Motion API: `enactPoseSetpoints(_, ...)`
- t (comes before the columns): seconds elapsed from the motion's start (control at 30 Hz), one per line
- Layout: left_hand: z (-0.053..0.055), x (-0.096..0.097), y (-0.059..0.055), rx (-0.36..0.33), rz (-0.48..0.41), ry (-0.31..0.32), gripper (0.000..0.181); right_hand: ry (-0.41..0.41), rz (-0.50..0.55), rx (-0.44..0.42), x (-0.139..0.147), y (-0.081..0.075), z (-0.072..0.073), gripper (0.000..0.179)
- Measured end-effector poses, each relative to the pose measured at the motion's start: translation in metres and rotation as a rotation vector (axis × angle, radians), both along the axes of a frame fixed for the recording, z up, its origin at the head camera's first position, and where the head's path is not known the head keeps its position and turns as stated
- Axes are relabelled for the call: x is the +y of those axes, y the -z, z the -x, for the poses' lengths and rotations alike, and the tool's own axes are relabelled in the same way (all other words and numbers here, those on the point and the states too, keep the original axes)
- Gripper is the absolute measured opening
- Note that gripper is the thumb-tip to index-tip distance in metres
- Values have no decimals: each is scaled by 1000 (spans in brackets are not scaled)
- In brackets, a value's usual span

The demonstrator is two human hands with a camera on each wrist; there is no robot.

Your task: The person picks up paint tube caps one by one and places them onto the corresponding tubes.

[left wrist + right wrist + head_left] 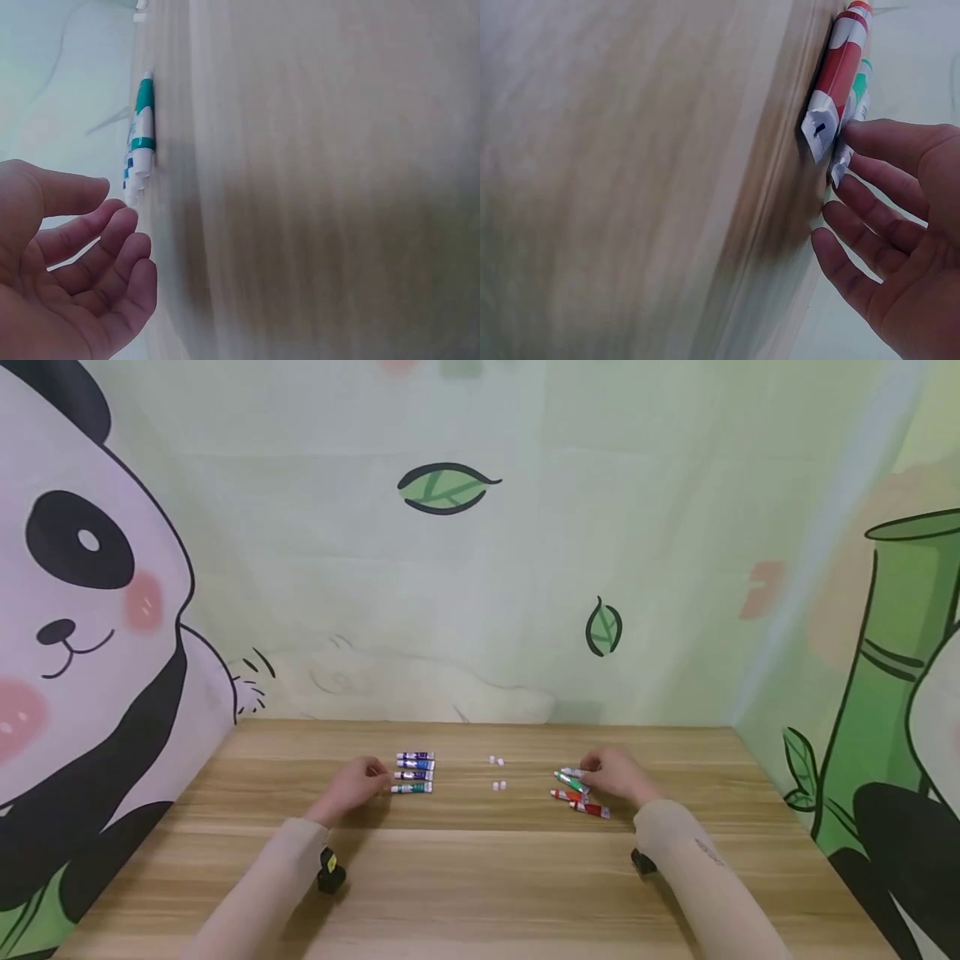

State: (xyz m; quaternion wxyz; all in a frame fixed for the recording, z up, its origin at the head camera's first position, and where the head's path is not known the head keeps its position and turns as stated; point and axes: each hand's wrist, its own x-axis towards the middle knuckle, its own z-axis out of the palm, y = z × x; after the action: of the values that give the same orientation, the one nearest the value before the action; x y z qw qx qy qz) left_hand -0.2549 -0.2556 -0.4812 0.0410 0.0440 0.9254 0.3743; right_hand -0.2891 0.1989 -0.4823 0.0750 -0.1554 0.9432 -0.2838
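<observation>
Several small paint tubes lie in a neat stack of rows at left, among them a green tube [411, 788] and a blue tube [415, 765], caps towards my left hand [358, 787]. That hand has loosely bent fingers, its thumb and index apart, their tips close to the white caps in the left wrist view. My right hand [617, 773] pinches the end of a pale tube [573, 772], partly hidden by its fingers. Beside it, less evenly, lie a green-banded tube [572, 782], an orange-red tube [567, 796] and a red tube [838, 71] with a crimped silver end.
Several small white pieces [497, 761] sit in two pairs mid-table, between the tube groups. The wooden table [480, 877] ends at a backdrop [300, 543] printed with a panda, leaves and bamboo. Black devices [330, 871] are worn at both wrists.
</observation>
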Motion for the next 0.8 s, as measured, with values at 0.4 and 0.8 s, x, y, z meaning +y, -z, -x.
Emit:
enactPoseSetpoints(0.4, -1, 5, -15, 47, -41, -18, 20, 24, -89, 1, -2, 2, -1, 15)
enactPoseSetpoints(0.8, 8, 9, -24, 127, -6, 48, 14, 40, -102, 17, 10, 0, 4, 11)
